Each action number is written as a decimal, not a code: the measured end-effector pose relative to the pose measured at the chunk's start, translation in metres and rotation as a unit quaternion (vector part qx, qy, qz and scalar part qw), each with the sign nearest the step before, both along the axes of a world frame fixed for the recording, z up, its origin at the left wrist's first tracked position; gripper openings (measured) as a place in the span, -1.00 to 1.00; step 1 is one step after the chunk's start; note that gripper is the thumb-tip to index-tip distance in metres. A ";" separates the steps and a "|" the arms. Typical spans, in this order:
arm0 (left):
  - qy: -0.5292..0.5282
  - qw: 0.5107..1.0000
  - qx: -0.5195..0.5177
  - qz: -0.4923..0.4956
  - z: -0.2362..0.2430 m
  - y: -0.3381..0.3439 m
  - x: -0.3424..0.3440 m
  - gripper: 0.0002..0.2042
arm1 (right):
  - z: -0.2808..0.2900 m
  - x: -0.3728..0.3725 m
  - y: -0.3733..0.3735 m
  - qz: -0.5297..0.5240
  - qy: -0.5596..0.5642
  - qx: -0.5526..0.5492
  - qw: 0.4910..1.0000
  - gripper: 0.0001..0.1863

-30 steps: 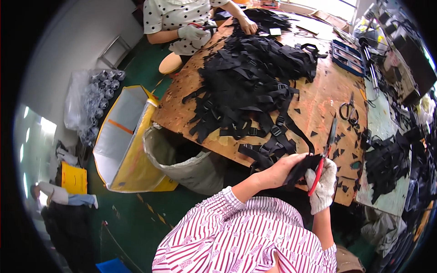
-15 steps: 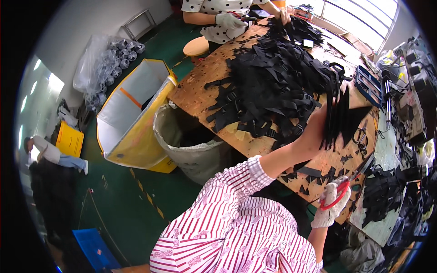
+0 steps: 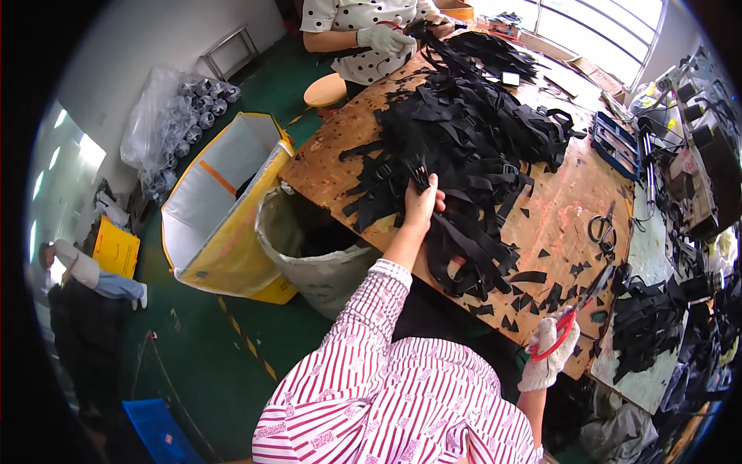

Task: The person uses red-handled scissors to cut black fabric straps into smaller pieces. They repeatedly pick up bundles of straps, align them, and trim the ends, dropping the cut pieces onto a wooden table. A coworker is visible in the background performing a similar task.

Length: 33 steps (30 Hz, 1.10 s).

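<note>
My bare left hand [image 3: 423, 201] is closed round black straps at the near left part of a big pile of black webbing straps with buckles [image 3: 479, 124] on the wooden table [image 3: 572, 193]. My right hand [image 3: 549, 352], in a white knit glove, grips red-handled scissors [image 3: 564, 325] at the table's near right, blades angled up and right. Small black cut scraps [image 3: 525, 301] lie near them. A second pair of black-handled scissors [image 3: 601, 230] lies farther back.
A co-worker [image 3: 363, 35] handles straps across the table near a stool [image 3: 325, 91]. At left stand a yellow bag [image 3: 216, 216] and a sack [image 3: 309, 271]; another person [image 3: 100, 271] is at far left. A blue tool case [image 3: 614, 147] and a strap-strewn side bench [image 3: 634, 387] are right.
My left hand, raised with straps at the right of the pile half a second ago, is now lower and farther left. My right hand has moved slightly, still with the scissors.
</note>
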<state>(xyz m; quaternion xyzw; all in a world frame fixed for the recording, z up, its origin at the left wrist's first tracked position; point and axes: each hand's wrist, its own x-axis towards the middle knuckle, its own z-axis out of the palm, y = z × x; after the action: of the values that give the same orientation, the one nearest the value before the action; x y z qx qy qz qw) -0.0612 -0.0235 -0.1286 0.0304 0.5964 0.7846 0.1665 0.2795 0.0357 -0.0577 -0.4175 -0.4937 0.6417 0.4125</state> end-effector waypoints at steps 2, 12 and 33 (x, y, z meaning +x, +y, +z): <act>0.061 0.989 -0.111 -0.072 0.001 -0.004 -0.005 -0.55 | -0.008 0.001 0.002 0.009 -0.010 -0.004 1.000 -0.58; 0.420 0.800 -0.411 -0.124 -0.009 0.027 0.006 -0.46 | -0.008 0.010 -0.004 0.013 -0.023 -0.031 0.999 -0.65; -0.211 0.948 0.146 -0.191 0.015 -0.027 0.045 -0.88 | -0.012 0.012 0.002 0.014 -0.029 -0.058 0.998 -0.61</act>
<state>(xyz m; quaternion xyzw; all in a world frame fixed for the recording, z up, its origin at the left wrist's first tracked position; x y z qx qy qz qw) -0.0159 -0.0509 -0.1134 0.0017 0.4095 0.8054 0.4285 0.2916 0.0373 -0.0698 -0.4522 -0.4727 0.6627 0.3645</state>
